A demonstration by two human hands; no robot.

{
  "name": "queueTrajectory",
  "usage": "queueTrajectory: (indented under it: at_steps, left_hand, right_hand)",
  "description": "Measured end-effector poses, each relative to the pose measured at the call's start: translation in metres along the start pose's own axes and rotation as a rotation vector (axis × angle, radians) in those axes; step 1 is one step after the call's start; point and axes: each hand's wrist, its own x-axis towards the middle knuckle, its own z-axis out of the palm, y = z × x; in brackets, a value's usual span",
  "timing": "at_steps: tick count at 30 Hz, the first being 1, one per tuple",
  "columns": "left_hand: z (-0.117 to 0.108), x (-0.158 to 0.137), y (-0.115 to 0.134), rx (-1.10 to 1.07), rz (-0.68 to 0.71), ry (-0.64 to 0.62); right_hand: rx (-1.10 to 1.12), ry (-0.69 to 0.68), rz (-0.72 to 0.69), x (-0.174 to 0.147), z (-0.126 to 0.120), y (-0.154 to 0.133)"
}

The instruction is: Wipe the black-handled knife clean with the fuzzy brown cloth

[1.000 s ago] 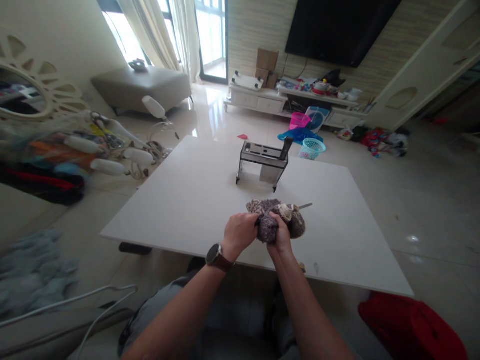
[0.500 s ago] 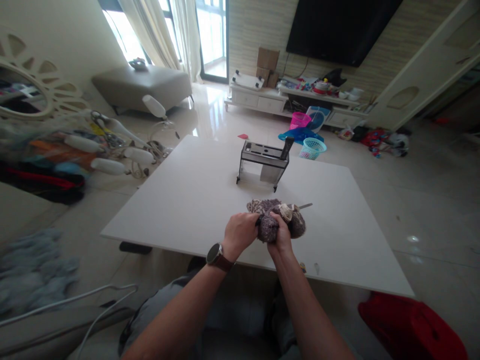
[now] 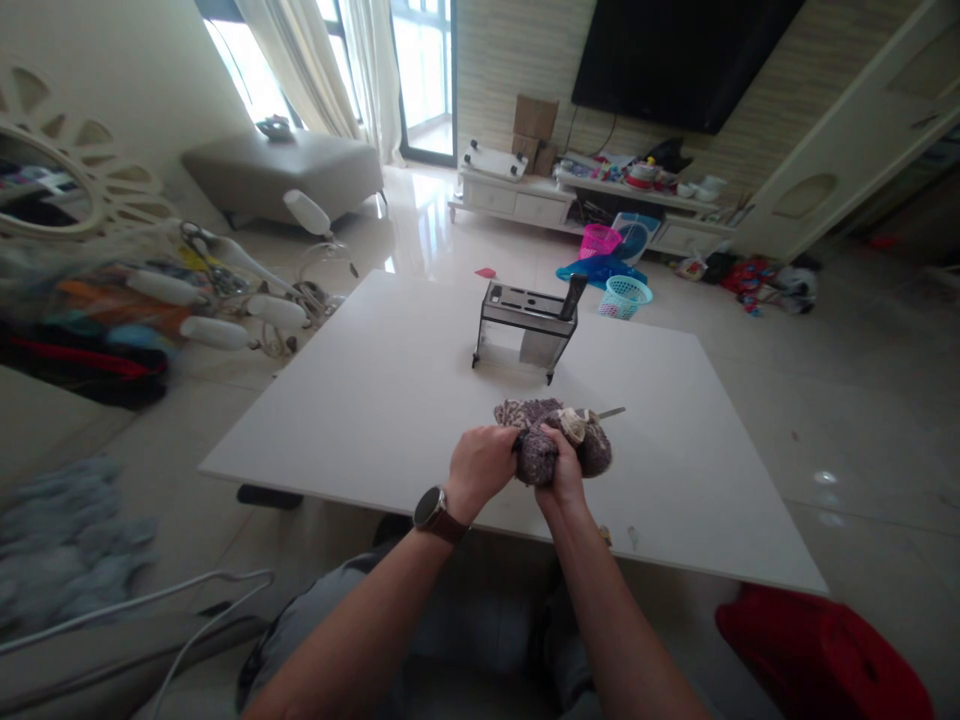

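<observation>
Now, line by line:
Left hand: the left hand [image 3: 481, 467], with a watch [image 3: 433, 510] on its wrist, is closed around a dark handle at the left end of the cloth [image 3: 556, 444].
Right hand: the right hand [image 3: 560, 472] is clamped on the cloth, fingers bunched over it, just beside the left hand.
Cloth: a mottled grey-brown rag, wadded up near the near edge of the table [image 3: 390, 400].
Blade: a thin metal tip [image 3: 611, 411] pokes out of the right side of the cloth, so a knife seems to be wrapped inside; the rest of it is hidden.
Knife rack: a metal rack [image 3: 527, 326] stands farther back on the table, with one dark handle [image 3: 574, 296] rising from its right end.
Floor: a red bag [image 3: 825, 655] lies at the near right.
</observation>
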Motion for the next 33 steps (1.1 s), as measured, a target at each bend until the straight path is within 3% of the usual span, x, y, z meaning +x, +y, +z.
queueTrajectory:
  at_steps: [13,20,24,28,33]
  left_hand:
    - [-0.006,0.002,-0.008,-0.001,0.009,0.027]
    - [-0.018,0.009,-0.025,-0.01,0.058,0.033]
    - [-0.02,0.008,-0.031,-0.01,0.064,0.044]
    - [-0.019,0.006,-0.031,-0.017,0.04,0.075]
    - [-0.018,0.007,-0.025,-0.138,0.042,0.078]
  right_hand:
    - [-0.067,-0.053,0.016,0.009,-0.004,-0.008]
    - [0.021,-0.075,-0.135,0.029,-0.011,-0.056]
    - [0.091,0.024,-0.241,0.042,-0.025,-0.081]
    - [0.128,0.092,-0.286,0.045,-0.03,-0.089]
    - [0.068,-0.103,-0.224,0.028,-0.017,-0.079]
